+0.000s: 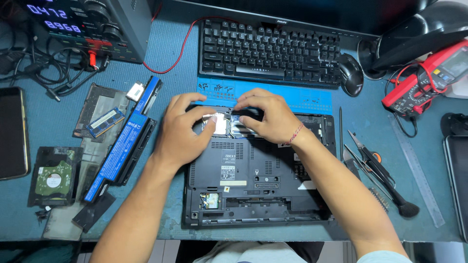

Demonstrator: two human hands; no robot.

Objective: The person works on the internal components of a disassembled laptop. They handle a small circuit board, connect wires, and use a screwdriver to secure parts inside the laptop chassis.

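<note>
Head view, steeply down, close

power supply display [54, 18]: far left, dark, blue-violet digits | meter screen [456, 61]: far right, grey, on red body | laptop labels [228, 168]: centre, white, rectangular | battery label [127, 134]: left, long, blue | dark tablet screen [12, 131]: left edge

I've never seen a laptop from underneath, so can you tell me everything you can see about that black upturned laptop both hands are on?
The black plastic laptop base lies bottom-up on the blue-green work mat. Its covers are off: an open bay near the far edge shows metal parts, and a small green card sits near the front left corner. Vent slots and pale stickers mark the shell. The left hand and right hand both rest over the open bay.
</note>
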